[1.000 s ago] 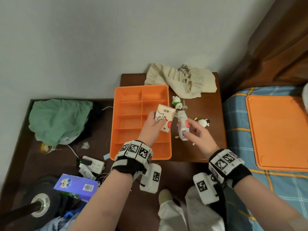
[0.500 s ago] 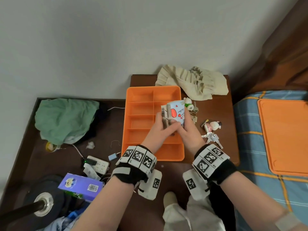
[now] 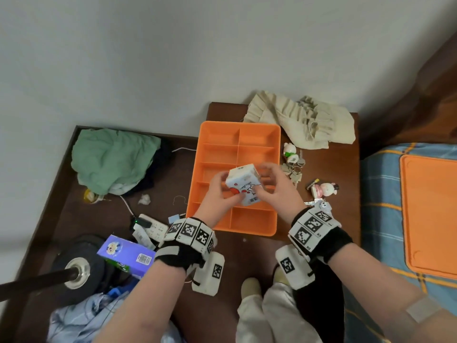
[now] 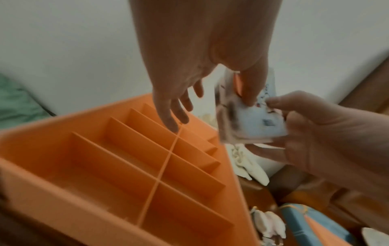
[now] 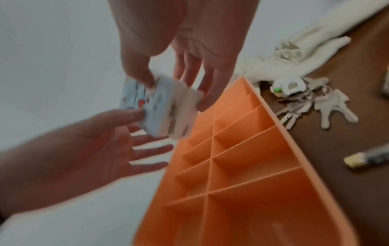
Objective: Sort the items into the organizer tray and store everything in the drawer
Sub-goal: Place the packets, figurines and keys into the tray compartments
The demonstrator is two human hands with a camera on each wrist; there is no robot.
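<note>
Two small tissue packs, white and pale blue with red cartoon print, are pressed together as one stack. Both hands hold the stack above the middle of the orange organizer tray. My left hand grips it from the left, thumb on the printed face. My right hand grips it from the right. In the left wrist view the packs are blurred above the tray. The right wrist view shows the packs between thumb and fingers beside the tray. The drawer is not in view.
On the brown nightstand right of the tray lie a key bunch with a green-white figure, a pink figure keychain, a small battery and a cream cloth. An orange lid lies on the bed. Floor clutter sits at left.
A second ago my left hand held one pack and my right hand took another from the nightstand. The hands came together, and the two packs are now stacked and held over the tray.
</note>
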